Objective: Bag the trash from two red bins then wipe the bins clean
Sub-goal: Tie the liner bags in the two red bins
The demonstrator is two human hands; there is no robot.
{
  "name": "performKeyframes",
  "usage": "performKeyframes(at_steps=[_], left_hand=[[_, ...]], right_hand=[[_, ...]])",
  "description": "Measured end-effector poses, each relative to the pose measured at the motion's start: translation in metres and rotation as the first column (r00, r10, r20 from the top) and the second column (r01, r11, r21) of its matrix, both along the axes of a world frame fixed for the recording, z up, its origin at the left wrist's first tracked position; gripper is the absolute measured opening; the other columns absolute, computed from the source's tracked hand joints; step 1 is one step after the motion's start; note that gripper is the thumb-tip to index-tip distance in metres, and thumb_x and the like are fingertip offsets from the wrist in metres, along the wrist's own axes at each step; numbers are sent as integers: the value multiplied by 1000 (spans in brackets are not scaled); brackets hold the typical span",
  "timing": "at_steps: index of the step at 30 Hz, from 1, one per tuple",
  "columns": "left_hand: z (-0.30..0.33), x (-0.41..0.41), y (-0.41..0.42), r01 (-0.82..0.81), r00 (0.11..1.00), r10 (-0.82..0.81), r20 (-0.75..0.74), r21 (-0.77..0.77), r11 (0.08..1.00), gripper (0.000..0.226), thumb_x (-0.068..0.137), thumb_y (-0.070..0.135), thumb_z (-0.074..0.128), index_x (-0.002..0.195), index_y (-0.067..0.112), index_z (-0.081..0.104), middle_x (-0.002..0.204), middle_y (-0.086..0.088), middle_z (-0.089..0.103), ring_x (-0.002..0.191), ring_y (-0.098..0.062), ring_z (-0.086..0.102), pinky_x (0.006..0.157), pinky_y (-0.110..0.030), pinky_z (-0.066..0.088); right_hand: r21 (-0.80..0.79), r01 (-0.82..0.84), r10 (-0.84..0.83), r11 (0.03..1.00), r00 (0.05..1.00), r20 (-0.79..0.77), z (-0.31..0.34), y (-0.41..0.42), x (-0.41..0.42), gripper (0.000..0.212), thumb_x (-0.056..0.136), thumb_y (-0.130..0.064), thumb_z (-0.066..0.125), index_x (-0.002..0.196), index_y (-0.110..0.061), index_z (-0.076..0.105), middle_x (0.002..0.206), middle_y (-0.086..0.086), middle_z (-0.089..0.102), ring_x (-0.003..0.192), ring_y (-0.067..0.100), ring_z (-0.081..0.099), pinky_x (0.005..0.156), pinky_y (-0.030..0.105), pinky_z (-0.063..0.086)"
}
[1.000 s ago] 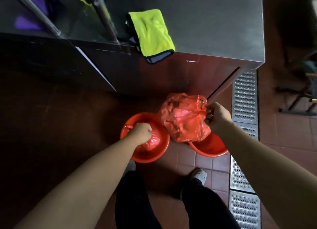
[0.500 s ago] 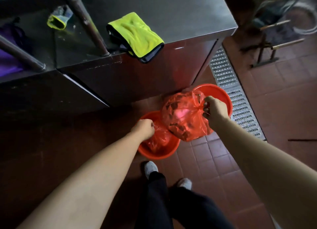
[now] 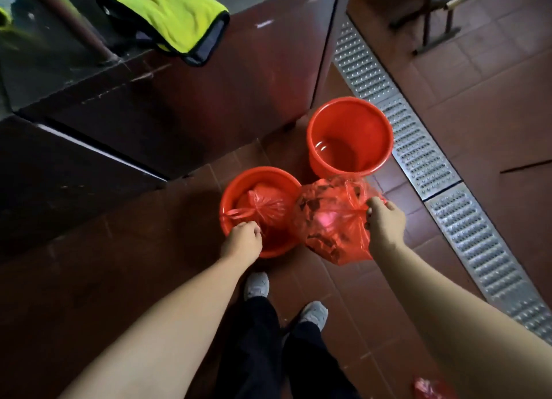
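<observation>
Head view: right hand (image 3: pixel 385 225) grips full bag (image 3: pixel 331 225); left hand (image 3: pixel 243 242) pinches second bag (image 3: pixel 265 209) (nine o'clock bin (image 3: pixel 233 189)); lift straight up, knot tight.

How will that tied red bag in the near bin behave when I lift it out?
The tied bag is thin crinkled plastic, so it will probably sag and swing. It looks small and part full, likely light. The left hand grips its handle loop.
</observation>
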State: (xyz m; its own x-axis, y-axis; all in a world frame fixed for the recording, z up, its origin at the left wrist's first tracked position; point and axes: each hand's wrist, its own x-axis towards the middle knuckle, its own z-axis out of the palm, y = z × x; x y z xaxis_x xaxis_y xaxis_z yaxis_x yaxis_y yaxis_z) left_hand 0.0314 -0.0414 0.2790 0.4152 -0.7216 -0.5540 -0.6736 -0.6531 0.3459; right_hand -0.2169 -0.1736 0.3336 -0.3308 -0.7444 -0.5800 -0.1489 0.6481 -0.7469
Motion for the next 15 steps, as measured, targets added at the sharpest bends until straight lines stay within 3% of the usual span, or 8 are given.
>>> performKeyframes(at_steps=[4, 15], left_hand=[[-47, -17, 1, 58, 998, -58, 0, -5, 998, 17, 92, 25, 54, 104, 26, 66, 115, 5, 60, 102, -21, 60, 79, -32, 50], [-208, -32, -39, 322, 946, -323, 19, 55, 945, 36, 90, 21, 56, 125, 22, 60, 134, -3, 52, 125, -28, 42, 107, -37, 36]], right_hand=[[5, 106, -105, 994, 993, -50, -44, 23, -27, 14, 69, -27, 58, 70, -14, 52, 67, 8, 41, 65, 19, 37, 61, 38, 33], [90, 217, -212, 972, 975, -61, -195, 68, -60, 11, 70, -23, 58, 65, -19, 49, 65, 7, 44, 65, 21, 38, 63, 39, 33]])
